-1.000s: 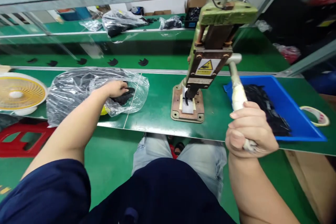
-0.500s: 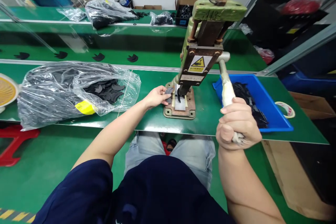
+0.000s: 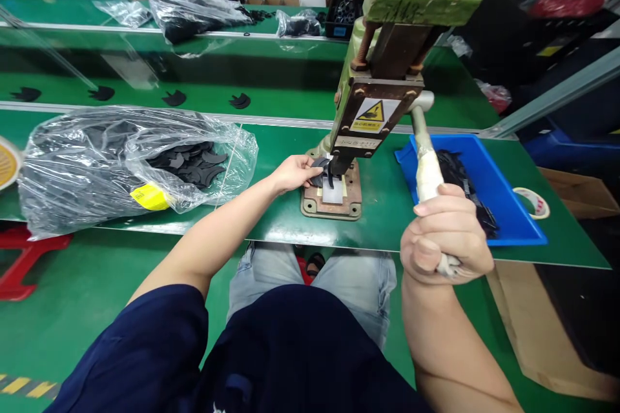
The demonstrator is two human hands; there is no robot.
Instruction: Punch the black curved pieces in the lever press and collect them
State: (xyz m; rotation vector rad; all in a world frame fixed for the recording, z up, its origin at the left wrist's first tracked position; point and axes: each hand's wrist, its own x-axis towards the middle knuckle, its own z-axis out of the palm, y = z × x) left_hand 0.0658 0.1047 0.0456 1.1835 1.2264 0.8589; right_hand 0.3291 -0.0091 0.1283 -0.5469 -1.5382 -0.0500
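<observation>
A green hand press (image 3: pixel 382 77) stands on the green bench, with a brown base plate (image 3: pixel 332 201) under its punch. My left hand (image 3: pixel 294 173) pinches a small black flat piece (image 3: pixel 320 165) at the press base, right beside the punch. My right hand (image 3: pixel 445 239) is wrapped round the taped white lever handle (image 3: pixel 426 168) of the press. A clear plastic bag (image 3: pixel 121 164) full of black pieces lies to the left.
A blue tray (image 3: pixel 504 200) with black pieces sits right of the press, a tape roll (image 3: pixel 533 201) beside it. Several black pieces (image 3: pixel 174 98) lie on the conveyor belt behind. More bags (image 3: pixel 194 10) rest on the far bench. A yellow fan (image 3: pixel 7 164) shows at left.
My left hand left the plastic bag with a black piece and moved right to the press base. My right hand stayed on the lever handle.
</observation>
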